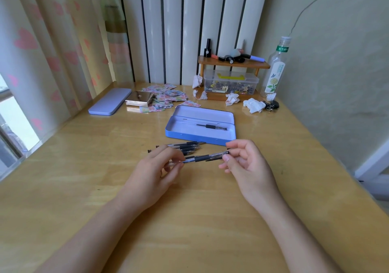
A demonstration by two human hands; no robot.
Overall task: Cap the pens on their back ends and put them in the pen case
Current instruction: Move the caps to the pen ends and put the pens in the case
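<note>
A clear pen with a black grip (202, 158) is held level above the wooden desk. My left hand (160, 167) pinches its left end. My right hand (246, 163) holds its right end by the fingertips, where the clear cap with a black tip sits. Just behind lie several more pens (187, 147) in a row on the desk. The open blue pen case (172, 128) stands beyond them, with one pen (211, 126) lying inside it.
The case's purple lid (109, 104) lies at the far left next to a metal box (139, 100) and scattered stickers (168, 98). A small wooden shelf (233, 63), a clear plastic box (230, 83), crumpled tissues (253, 105) and a bottle (275, 68) stand at the back right.
</note>
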